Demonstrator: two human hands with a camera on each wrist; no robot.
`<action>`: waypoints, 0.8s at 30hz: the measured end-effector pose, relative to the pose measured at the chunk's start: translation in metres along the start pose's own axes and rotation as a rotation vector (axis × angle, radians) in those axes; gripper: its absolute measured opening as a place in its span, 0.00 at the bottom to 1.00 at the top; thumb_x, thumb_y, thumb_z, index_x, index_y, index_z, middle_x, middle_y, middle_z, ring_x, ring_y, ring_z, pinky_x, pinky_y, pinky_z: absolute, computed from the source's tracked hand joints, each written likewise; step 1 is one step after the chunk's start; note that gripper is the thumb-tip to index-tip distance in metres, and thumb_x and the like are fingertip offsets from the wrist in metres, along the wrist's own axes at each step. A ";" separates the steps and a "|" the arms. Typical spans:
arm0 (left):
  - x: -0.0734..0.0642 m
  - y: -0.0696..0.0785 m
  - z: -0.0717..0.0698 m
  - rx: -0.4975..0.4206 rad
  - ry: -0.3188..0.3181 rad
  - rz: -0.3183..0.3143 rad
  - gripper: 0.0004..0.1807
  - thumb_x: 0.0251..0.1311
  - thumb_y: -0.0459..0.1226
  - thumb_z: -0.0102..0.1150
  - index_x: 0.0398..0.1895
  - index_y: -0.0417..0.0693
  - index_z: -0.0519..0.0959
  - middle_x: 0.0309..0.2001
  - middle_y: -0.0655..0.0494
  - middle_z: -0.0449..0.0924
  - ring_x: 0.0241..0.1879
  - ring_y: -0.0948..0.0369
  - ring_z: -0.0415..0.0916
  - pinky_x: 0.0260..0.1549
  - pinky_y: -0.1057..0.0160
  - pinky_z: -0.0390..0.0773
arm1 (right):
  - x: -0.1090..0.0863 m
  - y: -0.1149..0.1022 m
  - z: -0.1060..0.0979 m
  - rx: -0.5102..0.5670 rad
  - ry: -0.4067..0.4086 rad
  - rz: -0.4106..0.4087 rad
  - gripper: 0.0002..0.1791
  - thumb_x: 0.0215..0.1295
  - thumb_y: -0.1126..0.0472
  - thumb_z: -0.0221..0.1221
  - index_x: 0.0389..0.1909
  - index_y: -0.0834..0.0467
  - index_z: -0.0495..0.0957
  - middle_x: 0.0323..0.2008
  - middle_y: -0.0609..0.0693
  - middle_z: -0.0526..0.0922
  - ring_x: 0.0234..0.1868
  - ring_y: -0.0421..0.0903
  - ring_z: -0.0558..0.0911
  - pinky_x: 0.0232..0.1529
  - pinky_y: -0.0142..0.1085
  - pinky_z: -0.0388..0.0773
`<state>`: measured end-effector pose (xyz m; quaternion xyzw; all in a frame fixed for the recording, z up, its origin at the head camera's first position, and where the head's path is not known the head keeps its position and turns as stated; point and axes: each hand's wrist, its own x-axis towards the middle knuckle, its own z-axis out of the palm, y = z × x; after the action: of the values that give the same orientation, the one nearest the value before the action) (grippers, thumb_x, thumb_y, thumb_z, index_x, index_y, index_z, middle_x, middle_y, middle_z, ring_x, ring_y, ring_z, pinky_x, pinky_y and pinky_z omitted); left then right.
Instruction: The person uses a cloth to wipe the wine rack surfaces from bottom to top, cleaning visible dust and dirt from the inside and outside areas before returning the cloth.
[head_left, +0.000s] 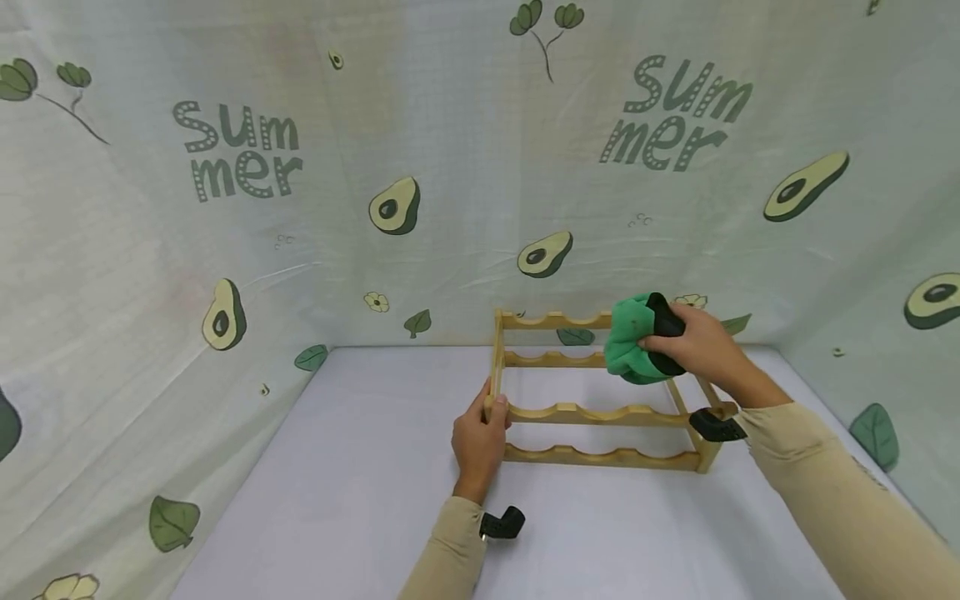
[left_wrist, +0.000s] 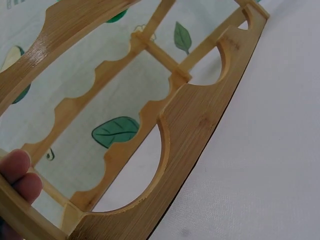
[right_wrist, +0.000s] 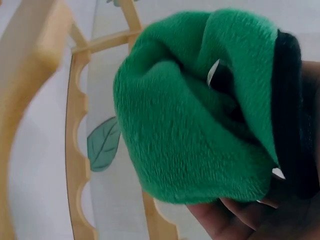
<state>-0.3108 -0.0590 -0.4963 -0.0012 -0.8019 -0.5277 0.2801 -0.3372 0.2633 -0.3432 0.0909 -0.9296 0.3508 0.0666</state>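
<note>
A wooden rack (head_left: 592, 414) with scalloped rails, like a wine bottle rack, stands on the white table. My left hand (head_left: 478, 442) grips its front left upright, fingers curled round the wood. In the left wrist view, fingertips (left_wrist: 22, 175) show at the frame, beside the curved cut-outs of the lower rail (left_wrist: 200, 120). My right hand (head_left: 705, 346) holds a bunched green plush cloth (head_left: 630, 337) with a black part, raised over the rack's right side. Seen from the right wrist, the cloth (right_wrist: 190, 120) hides most of the palm, and a few fingers curl beneath it.
The white tabletop (head_left: 360, 467) spreads around the rack. Behind and at both sides hangs a pale curtain (head_left: 465, 150) printed with avocados, leaves and lettering. Each wrist wears a small black device (head_left: 504, 523).
</note>
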 end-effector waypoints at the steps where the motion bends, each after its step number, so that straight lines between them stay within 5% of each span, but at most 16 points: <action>1: -0.001 0.000 0.000 -0.001 0.002 0.003 0.25 0.68 0.49 0.57 0.65 0.54 0.78 0.18 0.71 0.79 0.21 0.70 0.78 0.22 0.62 0.71 | 0.004 0.000 0.000 0.020 -0.022 0.002 0.38 0.65 0.43 0.65 0.64 0.67 0.68 0.54 0.67 0.77 0.50 0.61 0.78 0.43 0.49 0.77; 9: -0.005 -0.001 -0.002 -0.003 0.014 0.013 0.24 0.68 0.49 0.57 0.65 0.54 0.78 0.18 0.72 0.78 0.21 0.70 0.77 0.21 0.64 0.71 | 0.033 0.003 0.009 0.072 -0.114 -0.007 0.39 0.65 0.45 0.66 0.65 0.68 0.67 0.56 0.66 0.77 0.52 0.59 0.78 0.46 0.47 0.77; 18: -0.014 0.003 -0.004 -0.043 0.019 0.015 0.24 0.69 0.48 0.57 0.66 0.53 0.78 0.18 0.72 0.78 0.22 0.71 0.77 0.19 0.65 0.70 | 0.058 0.001 0.035 -0.062 -0.151 -0.170 0.18 0.61 0.54 0.68 0.40 0.62 0.74 0.31 0.54 0.78 0.30 0.49 0.77 0.30 0.42 0.73; 24: -0.018 0.003 -0.007 -0.033 0.016 0.020 0.24 0.69 0.48 0.57 0.66 0.53 0.77 0.18 0.72 0.77 0.21 0.71 0.77 0.20 0.66 0.70 | 0.069 -0.002 0.054 -0.094 -0.184 -0.225 0.18 0.57 0.56 0.71 0.39 0.61 0.75 0.31 0.52 0.80 0.32 0.49 0.78 0.32 0.42 0.75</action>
<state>-0.2911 -0.0583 -0.5001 -0.0096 -0.7909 -0.5379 0.2917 -0.4069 0.2169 -0.3693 0.2231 -0.9311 0.2876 0.0239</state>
